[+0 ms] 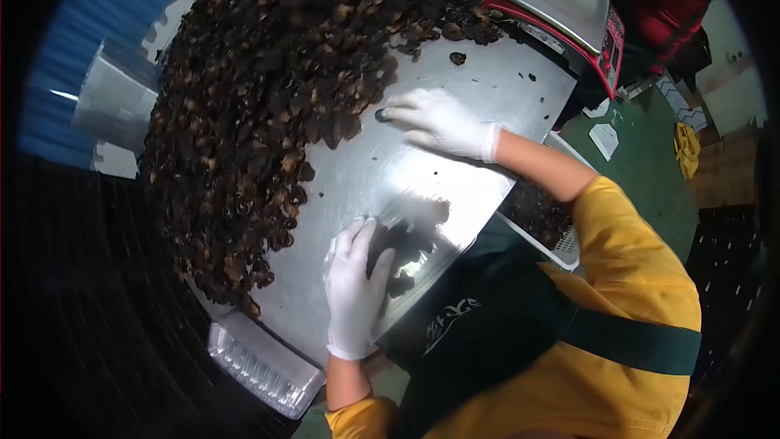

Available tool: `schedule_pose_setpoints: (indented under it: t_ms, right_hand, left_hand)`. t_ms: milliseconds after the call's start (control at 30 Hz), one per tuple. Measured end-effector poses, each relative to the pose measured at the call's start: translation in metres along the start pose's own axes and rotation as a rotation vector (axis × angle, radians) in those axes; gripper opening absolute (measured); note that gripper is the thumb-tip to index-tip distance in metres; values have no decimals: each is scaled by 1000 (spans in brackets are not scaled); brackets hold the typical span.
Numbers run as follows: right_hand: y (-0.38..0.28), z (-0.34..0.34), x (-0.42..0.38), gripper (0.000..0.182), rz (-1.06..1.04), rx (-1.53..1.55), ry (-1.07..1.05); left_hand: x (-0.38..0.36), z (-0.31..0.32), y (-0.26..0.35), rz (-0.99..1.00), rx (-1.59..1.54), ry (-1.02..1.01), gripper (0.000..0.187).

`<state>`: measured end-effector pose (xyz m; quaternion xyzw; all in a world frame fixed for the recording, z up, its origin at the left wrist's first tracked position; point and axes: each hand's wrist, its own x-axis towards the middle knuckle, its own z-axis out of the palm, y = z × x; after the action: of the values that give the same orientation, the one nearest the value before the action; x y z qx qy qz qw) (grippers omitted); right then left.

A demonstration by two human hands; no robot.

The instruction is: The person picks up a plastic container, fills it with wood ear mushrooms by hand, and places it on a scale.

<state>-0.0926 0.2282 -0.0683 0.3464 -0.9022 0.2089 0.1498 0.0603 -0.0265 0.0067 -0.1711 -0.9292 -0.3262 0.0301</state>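
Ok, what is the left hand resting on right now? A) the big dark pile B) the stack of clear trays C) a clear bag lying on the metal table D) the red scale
C: the left hand lies flat on a clear bag with a few dark pieces inside, on the metal table, apart from the dark pile.

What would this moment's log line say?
left hand: flat on clear bag | right hand: at dark pile edge | surface: metal table

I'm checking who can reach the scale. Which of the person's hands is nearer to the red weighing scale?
Right. The right hand lies flat on the metal table, just below the scale. The left hand rests near the table's front edge, much farther away.
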Motion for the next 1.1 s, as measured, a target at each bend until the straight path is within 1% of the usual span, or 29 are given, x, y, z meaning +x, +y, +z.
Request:
schedule_pose_setpoints:
  t_ms: [33,67,100,133,167,233,267,300,333,367,433,467,500,533,567,600,633,667,700,733,767,800,833,867,900,933,1000,1067,1100]
  right_hand:
    - [3,23,10,37,5,-25,27]
    - [4,31,17,37,9,-53,-83]
    - [7,36,20,37,12,-80,-192]
    - [11,34,13,33,-84,-6,-78]
    - [14,24,-1,29,-106,-23,-163]
    - [10,-17,-42,18,-151,-32,-291]
    - [8,-43,-67,14,-192,-134,-377]
    - [7,-70,-86,14,-150,-203,-545]
    - [7,-104,-97,15,-37,-150,-642]
    - [7,-127,-107,16,77,-90,-738]
    - [24,-139,-113,22,151,82,-591]
    - [25,-138,-93,26,229,-34,-658]
    - [35,-125,-77,33,234,112,-426]
    - [45,-107,-55,39,280,102,-334]
    - [51,-89,-30,49,259,131,-195]
    - [59,-62,-4,58,258,239,-75]
    - [69,-32,23,66,225,176,2]
    - [60,-13,54,71,343,178,32]
    - [54,11,80,76,392,207,46]
    - [39,29,100,76,397,209,26]
    - [16,44,112,73,340,139,26]
    - [-15,38,121,66,246,92,-46]
    - [-21,62,119,57,85,148,-77]
    - [-41,68,113,50,-8,111,-145]
    - [-49,80,103,43,-151,-16,-103]
    - [-53,86,94,39,-190,-28,-133]
    - [-48,82,81,35,-228,-40,-165]
    - [-38,62,64,20,-346,213,-98]
    - [-36,50,56,15,-287,326,-90]
  left_hand:
    - [-2,-1,1,0,30,25,46]
    - [-6,-1,0,11,30,22,46]
    - [-12,-3,-3,-39,65,55,46]
    - [-19,-6,-7,-92,99,90,46]
    - [-28,-9,-10,-91,99,92,46]
    - [-50,-20,-20,-228,137,138,45]
    - [-62,-24,-28,-259,109,155,44]
    - [-74,-27,-36,-293,80,172,42]
    - [-86,-28,-42,-348,80,183,39]
    - [-94,-24,-47,-352,78,183,39]
    - [-107,-14,-61,-479,1,329,39]
    - [-109,-8,-64,-481,5,368,40]
    - [-106,-2,-60,-499,-51,417,40]
    - [-105,0,-62,-480,11,413,40]
    - [-105,3,-65,-463,73,408,39]
    - [-105,7,-68,-458,41,419,38]
    - [-106,9,-72,-468,35,418,36]
    - [-105,14,-73,-509,-47,446,35]
    - [-105,19,-74,-547,-127,474,34]
    - [-106,23,-76,-518,-160,503,32]
    - [-105,27,-78,-524,-127,509,30]
    - [-103,29,-76,-543,-169,532,30]
    - [-101,33,-73,-566,-216,552,29]
    - [-98,37,-67,-577,-216,556,29]
    - [-93,39,-61,-598,-311,584,29]
    - [-88,39,-59,-613,-406,611,29]
    - [-85,40,-63,-598,-433,589,29]
    - [-86,44,-74,-546,-446,558,26]
    - [-85,44,-75,-551,-448,558,26]
